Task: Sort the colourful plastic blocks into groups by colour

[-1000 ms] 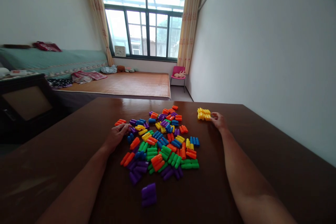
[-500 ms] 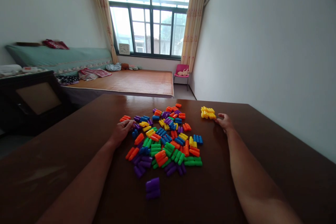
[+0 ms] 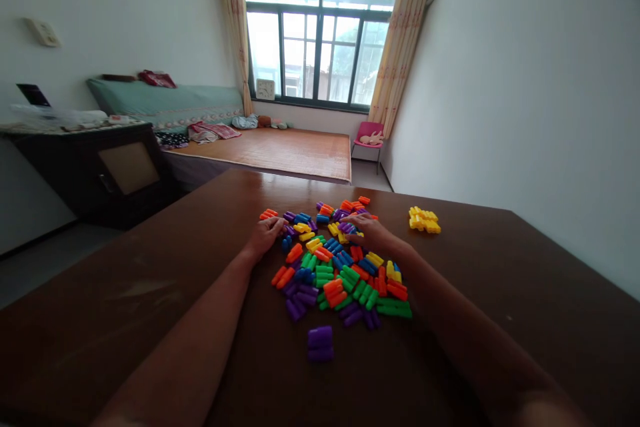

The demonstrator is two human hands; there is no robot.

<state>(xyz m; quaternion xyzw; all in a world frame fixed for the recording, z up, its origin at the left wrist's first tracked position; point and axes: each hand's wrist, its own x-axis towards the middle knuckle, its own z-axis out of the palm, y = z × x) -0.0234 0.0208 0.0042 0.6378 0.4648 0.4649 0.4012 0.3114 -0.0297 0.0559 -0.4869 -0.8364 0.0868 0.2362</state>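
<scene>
Orange, green, blue, purple, yellow ridged pieces (image 3: 335, 293) lie jumbled, the grip of left hand (image 3: 266, 235) and right hand (image 3: 373, 232) unclear.

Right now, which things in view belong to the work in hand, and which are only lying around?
In the work:
- left hand, at the pile's left edge
- right hand, over its far part
- coloured pieces, piled
- yellow pieces, grouped apart

Lying about:
- clock
- plush toy on pink chair
- cloths on bed
</scene>
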